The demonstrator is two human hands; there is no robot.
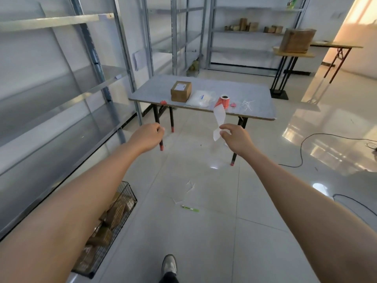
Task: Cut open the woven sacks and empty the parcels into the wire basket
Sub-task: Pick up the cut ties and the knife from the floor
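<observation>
R hand [234, 139] fingers pinch a white paper strip [220, 116], L hand [148, 136] fingers curled, can't tell if holding anything; wire basket [130, 193] w/ parcels [116, 213] low behind L fingers; shoe [169, 264] may tread on green tool [190, 209] below R fingers

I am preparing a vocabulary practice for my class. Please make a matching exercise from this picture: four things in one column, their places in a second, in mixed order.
1. cardboard box
2. thin green tool
3. wire basket
4. paper strip

A. pinched in the right hand
B. on the floor beside the shelving
C. on the grey table
D. alone on the open floor

Pairs: 1-C, 2-D, 3-B, 4-A
</observation>
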